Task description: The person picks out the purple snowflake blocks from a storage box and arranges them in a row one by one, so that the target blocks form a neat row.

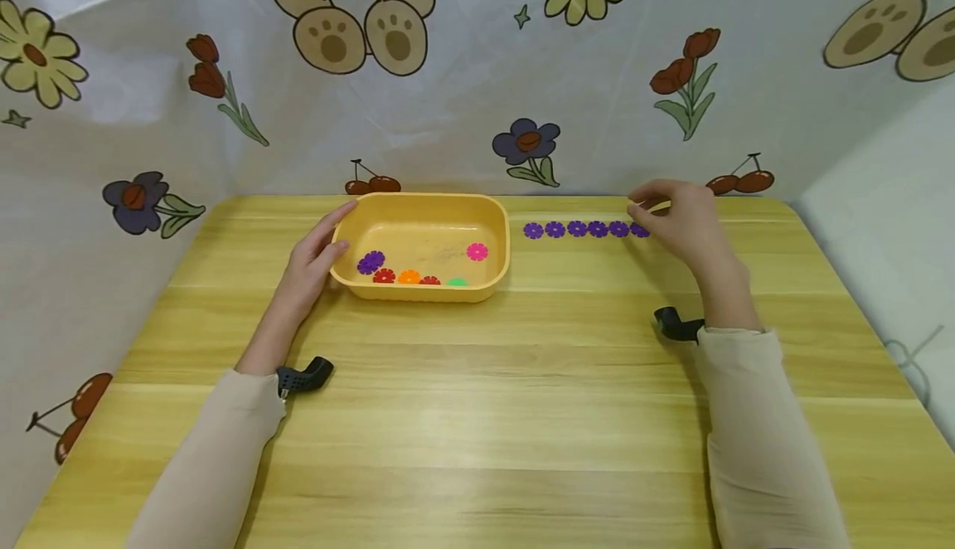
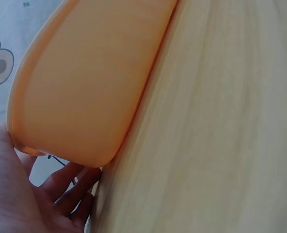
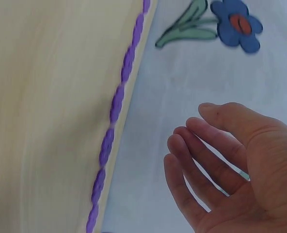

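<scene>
At the left end of a yellow plastic tray (image 1: 425, 293), my left hand (image 1: 307, 260) grips the wall, thumb at the rim and fingers along the outside. Inside lie flower-shaped plastic discs: purple discs (image 1: 370, 263), a pink disc (image 1: 477, 252), red, orange and green ones. To the right of the tray, several purple flower discs (image 1: 577, 229) form a straight row near the table's far edge. My right hand (image 1: 688, 221) hovers over the row's right end, partly hiding it. In the right wrist view its fingers (image 3: 216, 170) are loosely bent with nothing between them.
The wooden table (image 1: 448, 416) reaches back to a patterned cloth (image 1: 448, 101) with bears, flowers and cherries. A dark wrist camera (image 1: 306, 376) sits at the left cuff and another camera (image 1: 677, 324) at the right cuff.
</scene>
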The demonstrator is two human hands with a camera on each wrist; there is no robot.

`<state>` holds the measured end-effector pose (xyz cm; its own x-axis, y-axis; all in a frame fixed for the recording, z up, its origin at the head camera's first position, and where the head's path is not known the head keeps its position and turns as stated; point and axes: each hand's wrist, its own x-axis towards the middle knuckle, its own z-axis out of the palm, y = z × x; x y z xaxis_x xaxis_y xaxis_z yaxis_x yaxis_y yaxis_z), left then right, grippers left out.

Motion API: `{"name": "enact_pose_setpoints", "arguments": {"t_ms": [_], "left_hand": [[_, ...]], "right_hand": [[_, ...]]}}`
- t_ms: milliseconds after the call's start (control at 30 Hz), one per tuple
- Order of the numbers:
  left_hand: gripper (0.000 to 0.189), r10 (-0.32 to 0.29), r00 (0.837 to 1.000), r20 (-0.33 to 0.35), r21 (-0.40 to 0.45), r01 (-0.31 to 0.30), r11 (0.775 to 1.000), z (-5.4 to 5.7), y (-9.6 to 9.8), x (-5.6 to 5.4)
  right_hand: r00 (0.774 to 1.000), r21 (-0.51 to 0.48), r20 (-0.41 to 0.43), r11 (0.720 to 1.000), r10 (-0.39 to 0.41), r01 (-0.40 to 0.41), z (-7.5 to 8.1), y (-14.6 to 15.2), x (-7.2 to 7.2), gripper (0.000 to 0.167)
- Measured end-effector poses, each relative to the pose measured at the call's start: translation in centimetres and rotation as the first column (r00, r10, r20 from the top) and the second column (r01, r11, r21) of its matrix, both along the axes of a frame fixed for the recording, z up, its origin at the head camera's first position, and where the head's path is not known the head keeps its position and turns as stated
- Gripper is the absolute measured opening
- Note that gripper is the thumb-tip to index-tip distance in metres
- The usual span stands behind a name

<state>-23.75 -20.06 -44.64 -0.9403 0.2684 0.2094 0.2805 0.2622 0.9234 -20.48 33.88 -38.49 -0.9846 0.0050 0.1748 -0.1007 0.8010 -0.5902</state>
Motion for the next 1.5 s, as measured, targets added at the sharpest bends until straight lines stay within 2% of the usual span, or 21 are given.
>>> {"name": "enact_pose_setpoints", "arguments": {"t_ms": [267,500,933,1267,1500], "left_hand": [[0.056,0.002,1.0,0.007,0.011,-0.002,1.0,-0.3,-0.1,-0.1],[0.056,-0.004,1.0,0.001,0.016,0.004,1.0,-0.5,0.1,-0.4],[0.056,0.014,1.0,0.001,-0.014,-0.014,1.0,-0.7,-0.1,-0.6],[0.056,0.012,1.0,-0.024,-0.013,-0.012,1.0,-0.7,-0.2,-0.9],[0.056,0.017,1.0,-0.011,-0.016,-0.017,1.0,-0.5,-0.2,-0.7]], "right_hand": [[0.997,-0.008,0.03,0.998,0.07,-0.07,0.1,-3.4,-0.8,0.027],[0.994,-0.01,-0.052,0.995,0.1,-0.1,1.0,-6.5,-1.5,0.022],[0.971,-0.056,-0.096,0.973,0.219,-0.225,1.7,-14.9,-3.3,0.023],[0.945,-0.079,-0.053,0.942,0.323,-0.326,1.8,-20.3,-4.4,0.024],[0.927,-0.036,0.015,0.927,0.374,-0.373,1.4,-24.4,-4.8,0.027]]}}
